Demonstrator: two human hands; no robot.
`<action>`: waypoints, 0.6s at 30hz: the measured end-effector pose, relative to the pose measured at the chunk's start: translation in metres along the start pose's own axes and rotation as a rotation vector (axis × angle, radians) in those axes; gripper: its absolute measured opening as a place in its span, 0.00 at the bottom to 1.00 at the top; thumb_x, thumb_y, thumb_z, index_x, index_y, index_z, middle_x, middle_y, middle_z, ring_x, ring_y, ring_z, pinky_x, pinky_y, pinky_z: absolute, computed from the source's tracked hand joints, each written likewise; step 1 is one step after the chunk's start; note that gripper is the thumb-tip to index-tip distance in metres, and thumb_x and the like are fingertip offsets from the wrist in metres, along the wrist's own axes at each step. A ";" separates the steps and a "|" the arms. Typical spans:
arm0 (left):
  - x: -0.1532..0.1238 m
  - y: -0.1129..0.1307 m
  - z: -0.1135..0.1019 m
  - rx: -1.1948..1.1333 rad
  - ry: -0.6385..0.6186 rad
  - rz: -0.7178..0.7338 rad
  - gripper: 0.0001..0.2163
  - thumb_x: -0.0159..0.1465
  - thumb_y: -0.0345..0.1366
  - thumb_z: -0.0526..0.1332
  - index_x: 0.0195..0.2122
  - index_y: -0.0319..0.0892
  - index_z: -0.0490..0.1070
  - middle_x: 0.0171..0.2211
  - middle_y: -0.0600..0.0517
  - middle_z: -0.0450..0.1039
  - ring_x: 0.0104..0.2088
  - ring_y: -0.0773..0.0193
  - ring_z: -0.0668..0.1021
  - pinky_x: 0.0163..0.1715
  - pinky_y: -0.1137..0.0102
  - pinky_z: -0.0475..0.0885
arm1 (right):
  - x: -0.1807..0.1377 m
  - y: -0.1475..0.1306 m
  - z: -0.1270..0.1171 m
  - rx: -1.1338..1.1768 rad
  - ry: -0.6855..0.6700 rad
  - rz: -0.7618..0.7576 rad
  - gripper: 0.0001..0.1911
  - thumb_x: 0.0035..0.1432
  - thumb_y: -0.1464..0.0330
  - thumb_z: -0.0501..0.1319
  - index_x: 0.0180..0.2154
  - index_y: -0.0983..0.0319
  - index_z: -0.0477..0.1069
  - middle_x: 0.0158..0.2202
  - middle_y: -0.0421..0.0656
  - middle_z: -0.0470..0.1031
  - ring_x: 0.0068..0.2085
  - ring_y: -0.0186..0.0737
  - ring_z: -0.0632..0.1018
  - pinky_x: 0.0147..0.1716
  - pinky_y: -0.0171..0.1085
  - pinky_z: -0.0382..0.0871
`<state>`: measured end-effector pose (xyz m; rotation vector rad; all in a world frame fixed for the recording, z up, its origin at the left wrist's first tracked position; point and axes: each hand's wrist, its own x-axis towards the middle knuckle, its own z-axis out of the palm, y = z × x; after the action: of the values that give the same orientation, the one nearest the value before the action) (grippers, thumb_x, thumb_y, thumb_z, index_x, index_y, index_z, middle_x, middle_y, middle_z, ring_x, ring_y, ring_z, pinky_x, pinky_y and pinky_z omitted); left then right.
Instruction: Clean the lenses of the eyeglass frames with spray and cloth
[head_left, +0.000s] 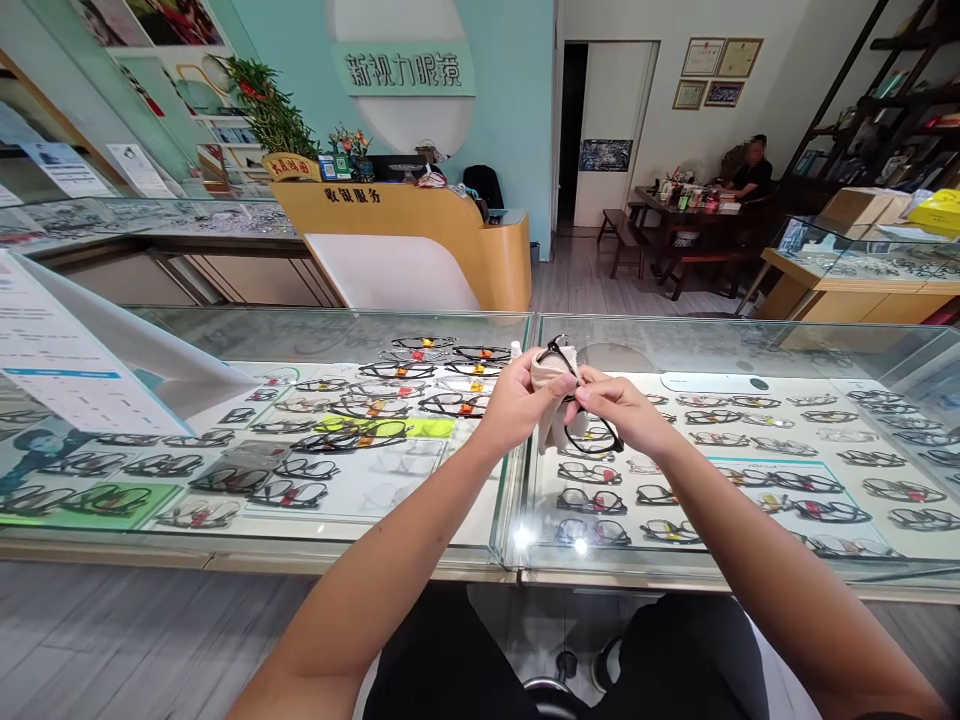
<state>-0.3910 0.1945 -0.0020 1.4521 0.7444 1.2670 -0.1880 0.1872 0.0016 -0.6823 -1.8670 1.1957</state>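
Observation:
A pair of black-framed eyeglasses is held between my two hands above the glass display counter. My left hand is closed around a beige cloth, which is folded over one side of the glasses and hangs down below the fingers. My right hand pinches the frame near its middle, with the other rim hanging below. The cloth and my left fingers hide part of the frame. A small white bottle top shows just behind my left hand.
Several rows of eyeglasses lie inside the glass display case. A folded white sign stands on the left. A wooden cashier desk is across the room. One person sits at a table at the back right.

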 end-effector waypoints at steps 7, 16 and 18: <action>0.002 0.004 -0.002 0.063 0.036 0.005 0.26 0.66 0.63 0.66 0.34 0.42 0.70 0.27 0.54 0.70 0.27 0.66 0.71 0.29 0.71 0.66 | 0.001 -0.005 0.001 -0.002 0.022 0.001 0.27 0.69 0.45 0.63 0.33 0.58 0.87 0.39 0.44 0.67 0.45 0.45 0.71 0.51 0.44 0.65; -0.012 0.032 -0.024 0.139 0.167 0.043 0.26 0.65 0.64 0.68 0.37 0.41 0.77 0.31 0.52 0.73 0.31 0.65 0.72 0.30 0.72 0.66 | 0.000 -0.009 -0.027 0.211 0.248 0.028 0.25 0.64 0.46 0.67 0.29 0.59 0.83 0.48 0.47 0.77 0.42 0.43 0.76 0.38 0.39 0.72; -0.027 0.050 -0.055 0.209 0.244 0.026 0.27 0.63 0.64 0.69 0.39 0.41 0.78 0.33 0.51 0.76 0.32 0.63 0.74 0.30 0.71 0.67 | 0.001 -0.008 -0.036 0.280 0.346 0.007 0.24 0.61 0.46 0.69 0.28 0.59 0.81 0.47 0.48 0.79 0.44 0.44 0.78 0.40 0.39 0.74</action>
<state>-0.4586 0.1713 0.0325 1.4912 1.0497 1.4376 -0.1584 0.2016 0.0175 -0.6886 -1.3822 1.2267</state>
